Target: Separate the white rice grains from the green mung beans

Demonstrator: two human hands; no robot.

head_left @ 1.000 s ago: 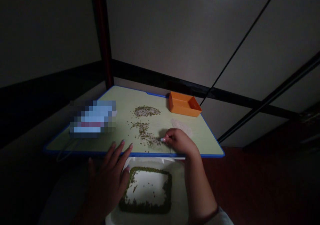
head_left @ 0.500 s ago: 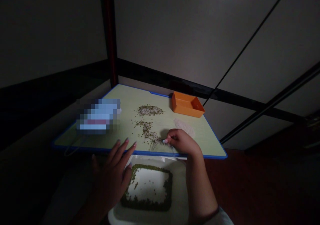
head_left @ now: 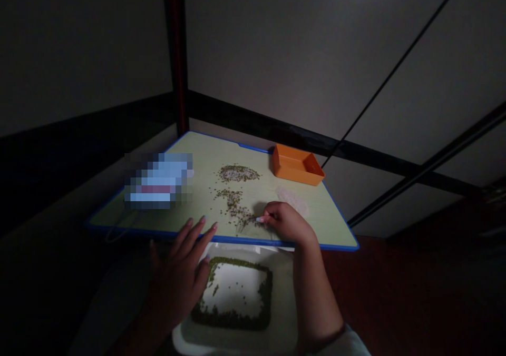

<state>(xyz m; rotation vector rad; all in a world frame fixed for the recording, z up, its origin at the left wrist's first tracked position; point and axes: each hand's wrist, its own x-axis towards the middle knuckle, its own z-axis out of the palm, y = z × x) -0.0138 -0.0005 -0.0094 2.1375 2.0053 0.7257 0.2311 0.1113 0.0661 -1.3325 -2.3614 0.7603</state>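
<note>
My left hand is spread with its fingertips at the front edge of the pale green board. My right hand is closed in a pinch low over the board; what lies between thumb and finger is too small to make out. Just left of those fingertips are scattered small green and pale grains. A faint clear curved outline shows below the fingertips. Behind lies a mixed pile of grains. A heap of pale grains sits partly behind my right hand.
An orange open box stands at the back right of the board. A blurred-out block is at the left, with a thin loop by it. Below the front edge, a white tub holds green grains along its bottom edges.
My right hand stays pinched at almost the same spot, and the clear curved outline under it looks fainter. My left hand keeps its place. The view has shifted slightly.
</note>
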